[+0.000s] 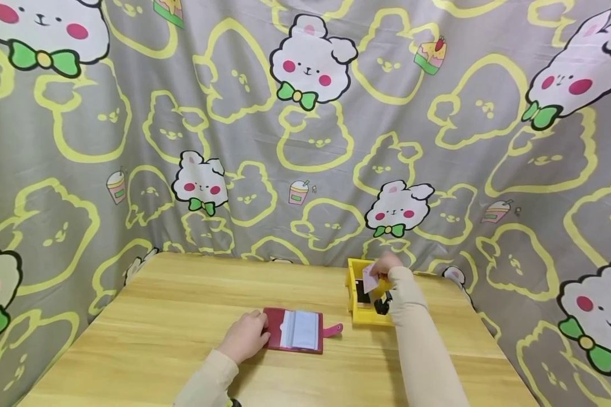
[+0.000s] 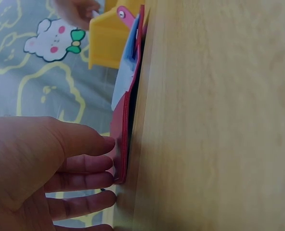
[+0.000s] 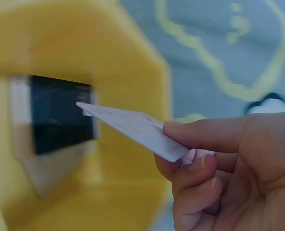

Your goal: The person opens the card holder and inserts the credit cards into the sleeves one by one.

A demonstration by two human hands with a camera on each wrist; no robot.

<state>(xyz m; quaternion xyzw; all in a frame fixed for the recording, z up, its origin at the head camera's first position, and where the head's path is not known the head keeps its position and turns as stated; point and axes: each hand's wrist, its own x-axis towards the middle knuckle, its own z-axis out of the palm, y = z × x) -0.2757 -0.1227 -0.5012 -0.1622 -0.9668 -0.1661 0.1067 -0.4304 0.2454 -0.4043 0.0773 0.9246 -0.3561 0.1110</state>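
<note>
An open red card holder (image 1: 277,328) with clear plastic sleeves (image 1: 304,329) lies on the table, its pink snap strap (image 1: 333,330) pointing right. My left hand (image 1: 245,336) rests at its left edge. In the left wrist view the thumb and fingertips (image 2: 104,144) touch the red cover, the fingers nearly straight. My right hand (image 3: 229,168) pinches a thin pale card (image 3: 133,129) between thumb and fingers, over the yellow bin (image 1: 361,316). Below the card, a dark card (image 3: 60,115) lies in the bin beside paler pieces.
The wooden table (image 1: 183,294) reaches back to a grey curtain (image 1: 254,135) printed with white rabbits and yellow outlines. The yellow bin stands near the table's back right, beyond the card holder's strap.
</note>
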